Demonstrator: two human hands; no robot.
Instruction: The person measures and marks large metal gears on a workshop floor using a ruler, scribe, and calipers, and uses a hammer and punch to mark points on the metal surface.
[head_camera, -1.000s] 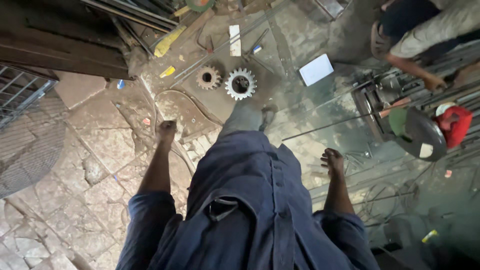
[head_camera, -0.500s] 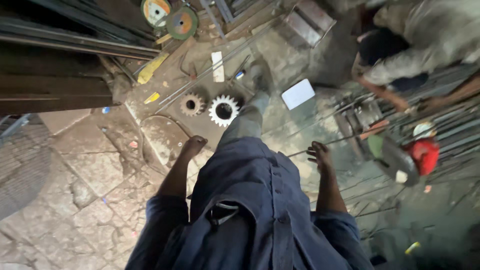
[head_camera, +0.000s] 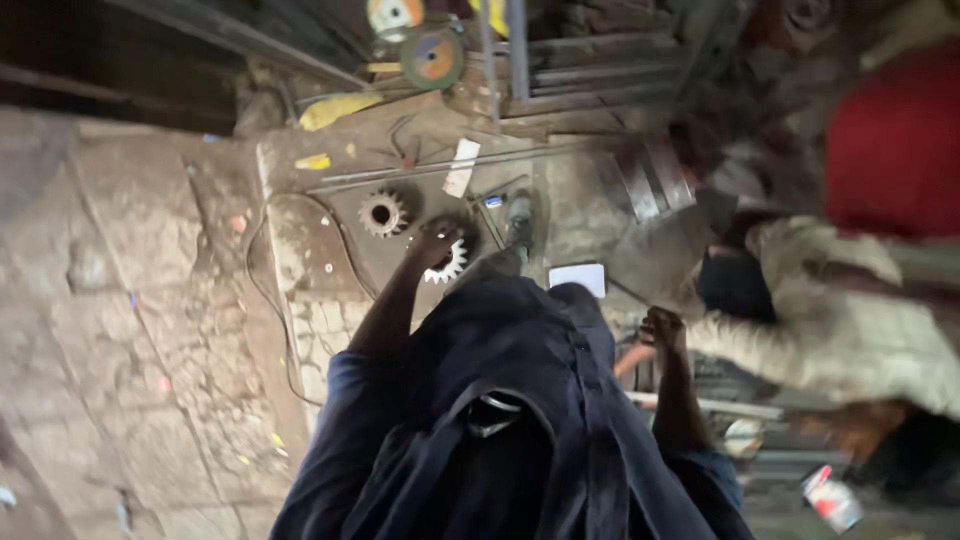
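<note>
I look down along my dark blue overall (head_camera: 520, 400) at a stone workshop floor. My left hand (head_camera: 438, 236) swings forward on an outstretched arm and overlaps a pale toothed gear (head_camera: 455, 266) lying on the floor; blur hides its fingers, and I cannot tell whether it touches the gear. A second, darker gear (head_camera: 383, 213) lies just left of it. My right hand (head_camera: 662, 326) hangs at my side with its fingers curled and nothing in it. My shoe (head_camera: 520, 216) steps ahead beside the gears.
A white rectangular plate (head_camera: 577, 278) lies by my foot. Thin metal rods (head_camera: 440, 168), a white strip (head_camera: 461, 166) and a yellow piece (head_camera: 335, 108) lie beyond. Two cutting discs (head_camera: 432, 57) stand at the back. A crouching co-worker's beige sleeve (head_camera: 830, 335) fills the right.
I have moved forward toward the gears, which now sit lower and larger in view. My left arm has swung ahead over the pale gear. The co-worker appears closer on the right.
</note>
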